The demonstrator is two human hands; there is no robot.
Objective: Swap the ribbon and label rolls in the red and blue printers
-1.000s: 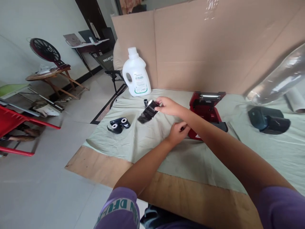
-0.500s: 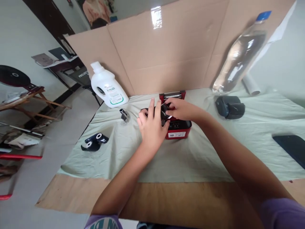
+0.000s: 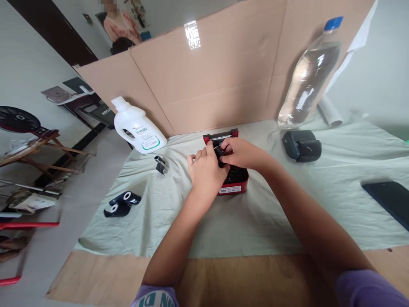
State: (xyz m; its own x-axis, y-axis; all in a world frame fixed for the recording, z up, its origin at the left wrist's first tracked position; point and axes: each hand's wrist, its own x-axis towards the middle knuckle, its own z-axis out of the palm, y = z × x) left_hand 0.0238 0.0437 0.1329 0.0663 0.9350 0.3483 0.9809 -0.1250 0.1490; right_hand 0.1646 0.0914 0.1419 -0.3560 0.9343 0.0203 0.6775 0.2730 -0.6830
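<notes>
A small red printer (image 3: 234, 186) stands on the pale green cloth (image 3: 255, 213) in the middle of the table. Both my hands meet over its top. My left hand (image 3: 206, 172) curls round a black roll (image 3: 220, 154) from the left. My right hand (image 3: 242, 153) pinches the same black roll from the right, just above the printer's open bay. Most of the roll is hidden by my fingers.
A white jug (image 3: 137, 130) stands at the back left, a clear water bottle (image 3: 306, 76) leans at the back right. A black device (image 3: 302, 146), a dark phone (image 3: 388, 200), a black ribbon pair (image 3: 121, 204) and a small spool (image 3: 160, 163) lie on the cloth. A cardboard wall (image 3: 217, 76) closes the back.
My right hand carried the black roll from the left over to the red printer, and my left hand came up to grip it too. The camera swung right.
</notes>
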